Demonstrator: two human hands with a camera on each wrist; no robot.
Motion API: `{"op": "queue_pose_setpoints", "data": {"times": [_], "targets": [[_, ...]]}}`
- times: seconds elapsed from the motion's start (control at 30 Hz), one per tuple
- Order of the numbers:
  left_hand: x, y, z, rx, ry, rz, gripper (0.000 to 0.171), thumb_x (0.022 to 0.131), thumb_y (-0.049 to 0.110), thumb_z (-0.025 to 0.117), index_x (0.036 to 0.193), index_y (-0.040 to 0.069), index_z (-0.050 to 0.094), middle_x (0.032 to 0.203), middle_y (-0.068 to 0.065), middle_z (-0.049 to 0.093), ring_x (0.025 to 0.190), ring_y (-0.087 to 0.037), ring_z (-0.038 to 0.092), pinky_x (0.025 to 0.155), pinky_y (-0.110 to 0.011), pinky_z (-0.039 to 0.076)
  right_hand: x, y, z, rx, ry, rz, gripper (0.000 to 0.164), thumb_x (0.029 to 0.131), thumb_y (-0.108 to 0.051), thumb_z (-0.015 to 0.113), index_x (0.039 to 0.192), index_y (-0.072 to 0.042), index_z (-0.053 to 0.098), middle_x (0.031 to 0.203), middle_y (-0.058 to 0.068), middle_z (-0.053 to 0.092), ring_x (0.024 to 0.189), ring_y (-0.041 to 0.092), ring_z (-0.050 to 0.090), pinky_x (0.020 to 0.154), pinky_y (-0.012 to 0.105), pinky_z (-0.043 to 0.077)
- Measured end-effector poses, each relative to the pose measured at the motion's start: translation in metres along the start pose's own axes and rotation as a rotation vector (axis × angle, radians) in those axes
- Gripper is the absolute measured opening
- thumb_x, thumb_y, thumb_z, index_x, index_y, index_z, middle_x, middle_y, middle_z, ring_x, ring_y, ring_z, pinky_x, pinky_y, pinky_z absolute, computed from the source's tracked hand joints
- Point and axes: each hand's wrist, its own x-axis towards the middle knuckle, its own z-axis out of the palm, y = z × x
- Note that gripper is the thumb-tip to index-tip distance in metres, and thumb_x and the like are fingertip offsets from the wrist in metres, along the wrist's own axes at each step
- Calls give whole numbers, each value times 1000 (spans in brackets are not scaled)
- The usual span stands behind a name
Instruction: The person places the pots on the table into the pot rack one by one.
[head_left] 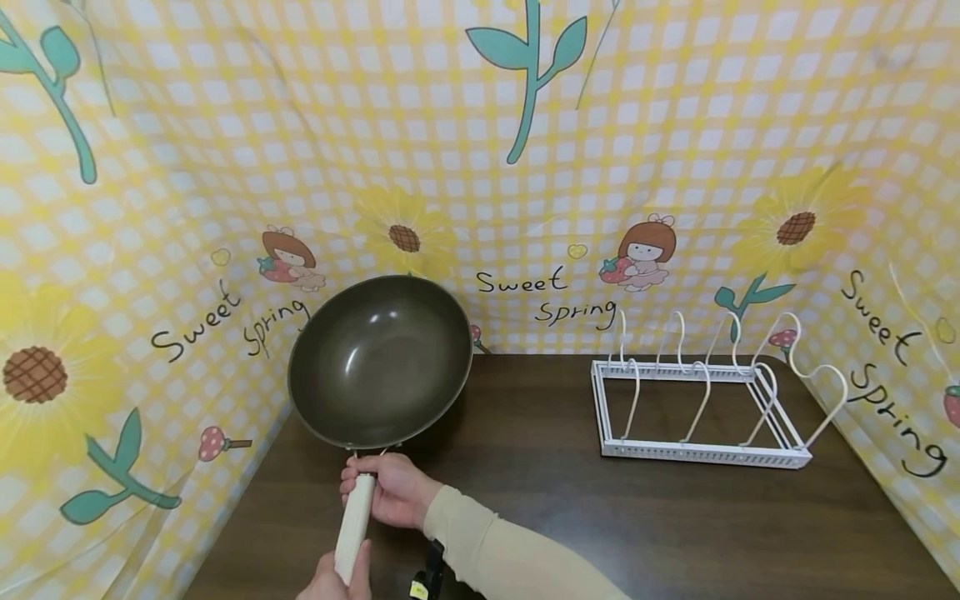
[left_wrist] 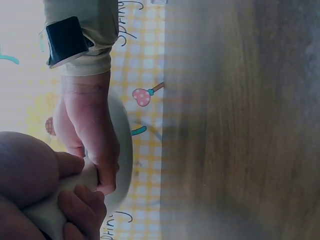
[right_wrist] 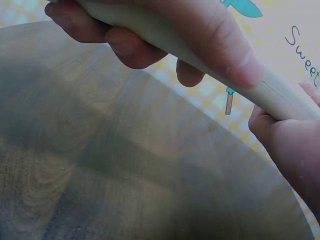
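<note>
A deep frying pan (head_left: 382, 367) with a dark brown inside and a cream handle (head_left: 352, 529) is held above the left part of the table, its inside tilted toward the head camera. My right hand (head_left: 397, 490) grips the handle close to the pan. Lower down, my left hand (head_left: 337, 579) holds the handle's end, partly cut off by the frame. In the left wrist view the left hand's fingers (left_wrist: 82, 210) curl round the handle, and the pan's pale outside (left_wrist: 122, 145) shows behind. The right wrist view shows right-hand fingers (right_wrist: 135, 47) wrapped round it too.
A white wire rack (head_left: 701, 452) with several upright loops stands on the right part of the dark wooden table (head_left: 540, 508). Yellow checked cloth (head_left: 420, 108) with printed flowers and words hangs behind the table and on both sides.
</note>
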Motion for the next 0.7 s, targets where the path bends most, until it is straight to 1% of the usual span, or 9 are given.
{"op": "queue_pose_setpoints", "data": {"times": [0.17, 0.23, 0.3, 0.4, 0.5, 0.63, 0.7], "targets": [[0, 2, 0, 0, 3, -16, 51, 93, 41, 66, 78, -8, 63, 49, -16, 50, 37, -30, 41, 38, -41, 28, 0, -2, 2, -12, -2, -13, 12, 102, -6, 47, 92, -9, 52, 78, -1, 49, 72, 9, 48, 74, 26, 47], [1, 3, 1, -10, 15, -6, 53, 93, 42, 66, 79, -8, 63, 50, -17, 51, 37, -32, 42, 37, -42, 28, 0, -4, 3, -22, 2, -22, 12, 102, -6, 47, 91, -9, 52, 78, -1, 50, 72, 9, 49, 74, 26, 47], [2, 3, 3, -22, 36, 14, 51, 92, 41, 68, 80, -8, 64, 50, -19, 52, 37, -34, 43, 37, -44, 29, 0, -6, 4, -35, 5, -33, 11, 101, -6, 48, 91, -8, 53, 79, -1, 50, 73, 9, 49, 74, 26, 48], [3, 3, 4, -39, 48, 25, 47, 91, 39, 70, 81, -7, 64, 52, -20, 53, 38, -38, 45, 38, -46, 30, 0, -9, 5, -48, 7, -42, 11, 101, -6, 48, 92, -8, 53, 79, -1, 51, 73, 9, 50, 75, 27, 49], [3, 3, 5, -35, 41, 11, 45, 90, 37, 72, 82, -7, 65, 51, -19, 53, 38, -35, 45, 38, -45, 30, -1, -10, 5, -55, 7, -48, 10, 101, -5, 48, 92, -7, 53, 78, 0, 50, 73, 9, 50, 75, 27, 50], [3, 4, 6, -5, 15, -23, 43, 89, 36, 74, 84, -6, 66, 51, -18, 53, 38, -32, 45, 38, -42, 29, -2, -11, 4, -57, 4, -63, 10, 101, -5, 49, 92, -7, 53, 78, 0, 51, 72, 9, 50, 74, 27, 50], [4, 5, 5, 13, 5, -33, 42, 88, 36, 75, 85, -5, 67, 51, -18, 54, 38, -32, 44, 38, -42, 29, -2, -12, 4, -62, 3, -70, 10, 101, -6, 49, 92, -7, 54, 78, -1, 51, 71, 8, 50, 73, 26, 50]]}}
